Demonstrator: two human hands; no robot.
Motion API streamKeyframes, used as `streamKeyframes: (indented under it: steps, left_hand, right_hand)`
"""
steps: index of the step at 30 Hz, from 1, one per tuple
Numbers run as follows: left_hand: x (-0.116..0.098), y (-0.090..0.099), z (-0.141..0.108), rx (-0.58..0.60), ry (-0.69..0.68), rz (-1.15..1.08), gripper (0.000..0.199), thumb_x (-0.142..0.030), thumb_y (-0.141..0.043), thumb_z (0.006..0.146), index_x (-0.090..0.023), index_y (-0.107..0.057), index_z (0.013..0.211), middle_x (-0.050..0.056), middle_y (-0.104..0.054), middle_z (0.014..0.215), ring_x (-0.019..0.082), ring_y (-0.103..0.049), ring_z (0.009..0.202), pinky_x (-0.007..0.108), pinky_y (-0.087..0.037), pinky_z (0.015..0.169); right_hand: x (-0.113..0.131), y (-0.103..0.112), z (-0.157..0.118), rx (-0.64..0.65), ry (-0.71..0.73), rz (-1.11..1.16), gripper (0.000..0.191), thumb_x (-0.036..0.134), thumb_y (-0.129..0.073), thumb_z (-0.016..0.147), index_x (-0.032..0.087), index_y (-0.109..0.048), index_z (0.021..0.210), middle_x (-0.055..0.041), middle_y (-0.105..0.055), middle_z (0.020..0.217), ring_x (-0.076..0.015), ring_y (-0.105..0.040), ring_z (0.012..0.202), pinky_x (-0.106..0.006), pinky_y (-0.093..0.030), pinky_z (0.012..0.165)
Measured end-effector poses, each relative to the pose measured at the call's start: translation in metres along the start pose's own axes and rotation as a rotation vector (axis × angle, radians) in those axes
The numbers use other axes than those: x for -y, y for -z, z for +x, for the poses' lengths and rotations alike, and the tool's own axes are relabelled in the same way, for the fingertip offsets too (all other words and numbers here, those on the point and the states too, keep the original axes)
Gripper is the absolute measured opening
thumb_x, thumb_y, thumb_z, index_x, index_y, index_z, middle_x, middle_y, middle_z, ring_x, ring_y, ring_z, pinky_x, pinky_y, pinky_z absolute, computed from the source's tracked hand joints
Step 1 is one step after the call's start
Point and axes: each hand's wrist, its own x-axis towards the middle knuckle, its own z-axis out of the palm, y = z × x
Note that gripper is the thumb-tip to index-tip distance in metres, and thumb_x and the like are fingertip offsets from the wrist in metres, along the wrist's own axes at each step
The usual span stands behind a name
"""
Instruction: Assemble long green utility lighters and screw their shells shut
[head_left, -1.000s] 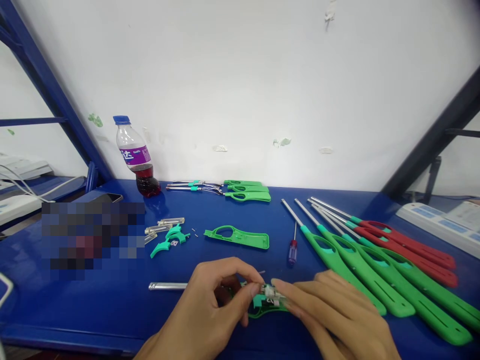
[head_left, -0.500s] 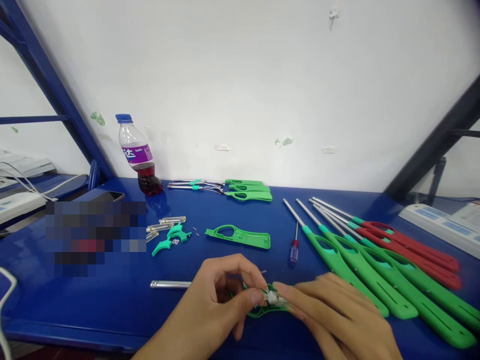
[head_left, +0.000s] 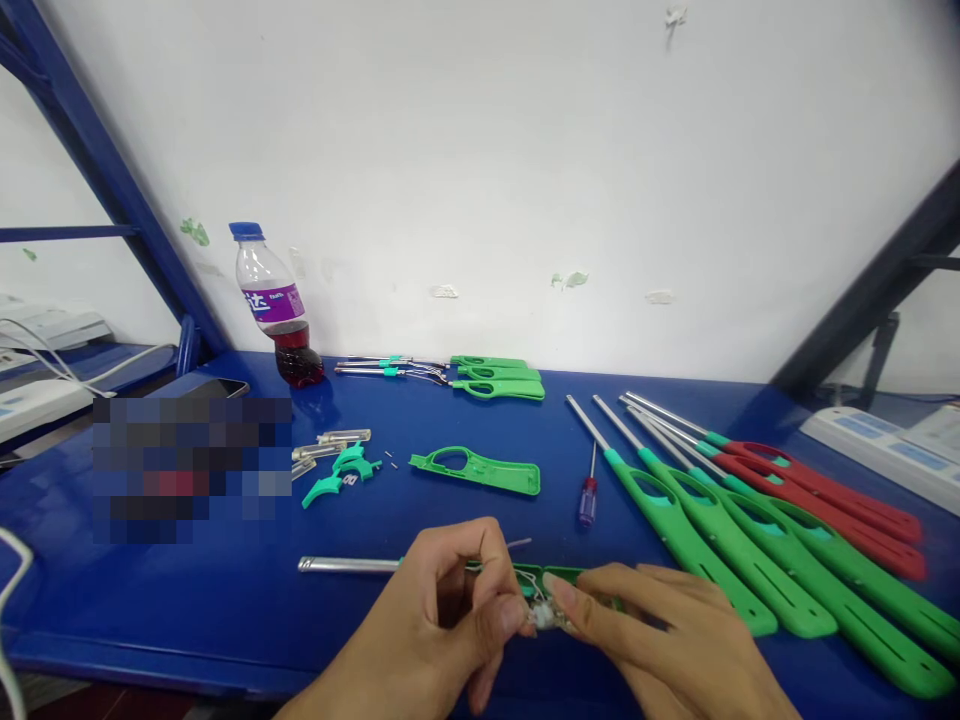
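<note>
Fingers of both the left hand [head_left: 442, 610] and right hand [head_left: 660, 630] stay pinched on the small clear part [head_left: 541, 612], now lowered into the open green lighter half [head_left: 559, 580] on the surface [head_left: 225, 600], apparently seating.

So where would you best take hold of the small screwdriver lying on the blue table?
Probably the screwdriver's thick red-and-purple handle, coming from above: it lies flat, handle toward the viewer, with clear table on both sides, and its thin shaft offers little to grip.

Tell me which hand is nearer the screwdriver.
Right. The right hand lies just below and right of the screwdriver; the left hand sits farther off, below and left.
</note>
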Motion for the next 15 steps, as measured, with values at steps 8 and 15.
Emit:
streamKeyframes:
  steps: [8,15]
  left_hand:
    - [0.001,-0.002,-0.001,-0.019,0.087,0.029,0.070,-0.075,-0.077,0.089,-0.022,-0.036,0.071,-0.004,-0.058,0.074,0.001,-0.048,0.039,0.020,-0.032,0.048]
    - [-0.017,-0.011,-0.013,-0.213,-0.040,0.332,0.031,-0.056,-0.065,0.106,-0.025,-0.065,0.106,0.000,-0.067,0.088,0.010,-0.055,0.056,0.023,-0.039,0.048]
  right_hand:
    - [0.001,-0.001,-0.004,0.076,-0.017,0.035,0.049,0.000,-0.049,0.096,0.027,-0.073,0.129,0.0020,-0.082,0.086,-0.0118,-0.078,0.062,-0.020,-0.060,0.061]
    - [0.003,0.001,-0.011,-0.042,-0.149,0.022,0.022,0.022,-0.058,0.110,0.031,-0.069,0.127,0.0060,-0.087,0.101,-0.0125,-0.085,0.081,-0.022,-0.063,0.079]
